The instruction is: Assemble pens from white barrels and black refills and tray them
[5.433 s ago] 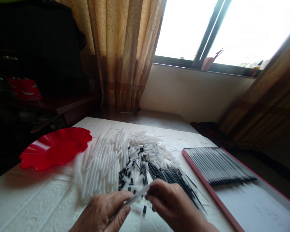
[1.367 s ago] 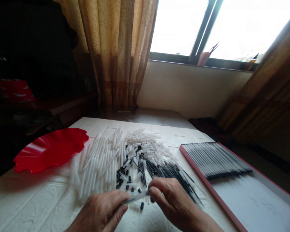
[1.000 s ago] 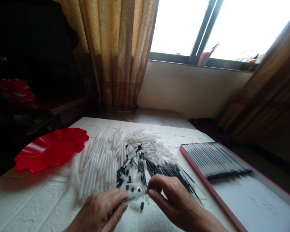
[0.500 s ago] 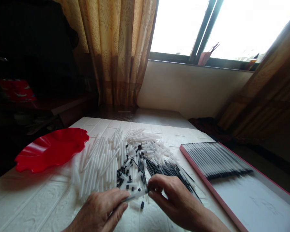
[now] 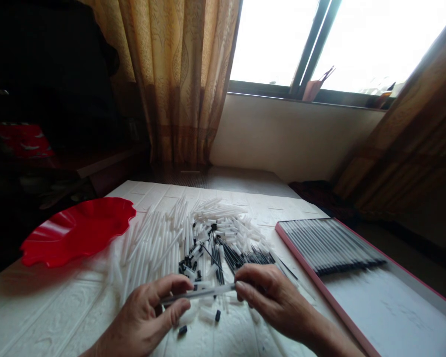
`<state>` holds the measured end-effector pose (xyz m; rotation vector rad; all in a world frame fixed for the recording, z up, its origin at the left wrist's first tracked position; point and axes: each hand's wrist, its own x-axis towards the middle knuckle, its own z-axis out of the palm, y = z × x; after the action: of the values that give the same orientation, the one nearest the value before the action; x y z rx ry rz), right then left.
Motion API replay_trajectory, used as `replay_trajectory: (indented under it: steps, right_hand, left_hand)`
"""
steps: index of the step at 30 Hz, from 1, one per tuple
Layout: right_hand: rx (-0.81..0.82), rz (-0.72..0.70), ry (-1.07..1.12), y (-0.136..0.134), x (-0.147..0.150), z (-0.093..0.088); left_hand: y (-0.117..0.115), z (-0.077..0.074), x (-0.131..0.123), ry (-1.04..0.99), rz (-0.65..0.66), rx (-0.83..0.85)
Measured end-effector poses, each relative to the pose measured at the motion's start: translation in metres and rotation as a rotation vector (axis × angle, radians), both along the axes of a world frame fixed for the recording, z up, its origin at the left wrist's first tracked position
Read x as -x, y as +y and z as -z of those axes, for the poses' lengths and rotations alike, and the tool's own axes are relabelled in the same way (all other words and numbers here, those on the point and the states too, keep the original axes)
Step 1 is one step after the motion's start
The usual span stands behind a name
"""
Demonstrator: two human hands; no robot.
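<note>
My left hand point(image 5: 148, 312) and my right hand point(image 5: 271, 297) pinch the two ends of one pen point(image 5: 200, 292), a translucent tube held level just above the table. Behind it lie a spread of white pen barrels point(image 5: 152, 248), a heap of short white caps point(image 5: 223, 223), loose black end plugs point(image 5: 188, 265) and a bundle of black refills point(image 5: 245, 258). One black plug point(image 5: 183, 329) lies on the table under my left hand, another point(image 5: 217, 315) below the pen.
A red wavy-edged dish point(image 5: 74, 228) sits at the left of the white embossed table cover point(image 5: 59, 307). A pink-rimmed tray point(image 5: 375, 317) at the right holds a row of finished pens point(image 5: 330, 245). Curtains and a window lie beyond.
The pen has swung from a slant to level and risen a little, my left fingers have shifted to pinch its end, and a black plug now lies below my left hand.
</note>
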<state>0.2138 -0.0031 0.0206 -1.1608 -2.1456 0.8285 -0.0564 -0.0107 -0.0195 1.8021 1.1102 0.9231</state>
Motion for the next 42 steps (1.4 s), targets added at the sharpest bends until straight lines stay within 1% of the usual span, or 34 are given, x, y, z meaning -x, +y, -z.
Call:
replay_trajectory:
  steps: [3, 5, 7, 11, 16, 21, 26, 29, 31, 33, 34, 36, 37, 40, 42]
  right_hand:
    - [0.021, 0.026, 0.049, 0.002, -0.004, -0.003]
    - [0.037, 0.02, 0.067, 0.002, -0.002, -0.003]
    - [0.067, -0.003, 0.074, 0.0, 0.001, -0.001]
    - [0.18, -0.052, 0.112, -0.004, 0.008, 0.003]
    - [0.311, -0.09, 0.141, -0.008, 0.009, 0.004]
    - [0.346, -0.137, 0.053, -0.009, 0.009, 0.006]
    - [0.263, -0.171, -0.014, -0.013, 0.018, 0.019]
    - [0.242, -0.226, -0.04, -0.011, 0.018, 0.02]
    - [0.169, -0.164, -0.074, -0.006, 0.012, 0.016]
    - [0.06, -0.014, -0.113, 0.003, 0.002, 0.012]
    - [0.012, 0.059, -0.136, 0.007, -0.004, 0.01]
    - [-0.047, 0.127, -0.188, 0.012, -0.013, 0.007]
    - [-0.059, 0.125, -0.225, 0.014, -0.016, 0.007]
    - [-0.067, 0.058, -0.397, 0.01, -0.016, 0.006]
    - [-0.069, 0.025, -0.51, 0.006, -0.011, 0.007]
  left_hand:
    - [0.007, 0.0, 0.003, -0.229, -0.046, 0.309]
    - [0.011, -0.001, 0.003, -0.358, -0.06, 0.424]
    - [0.013, -0.003, 0.003, -0.454, -0.101, 0.466]
    - [0.012, -0.005, 0.001, -0.584, -0.185, 0.497]
    - [0.012, -0.001, 0.001, -0.697, -0.217, 0.586]
    - [0.01, 0.002, 0.001, -0.769, -0.196, 0.656]
    - [0.003, -0.004, -0.008, -0.77, -0.172, 0.653]
    - [-0.001, -0.011, -0.014, -0.73, -0.166, 0.647]
    - [-0.002, -0.015, -0.015, -0.723, -0.177, 0.64]
    - [-0.001, -0.016, -0.014, -0.723, -0.196, 0.622]
    - [0.0, -0.014, -0.013, -0.713, -0.192, 0.614]
    - [0.003, -0.008, -0.012, -0.668, -0.153, 0.61]
    - [0.004, -0.003, -0.012, -0.636, -0.122, 0.616]
    - [0.005, 0.01, -0.012, -0.517, -0.032, 0.635]
    - [0.003, 0.014, -0.013, -0.436, 0.0, 0.645]
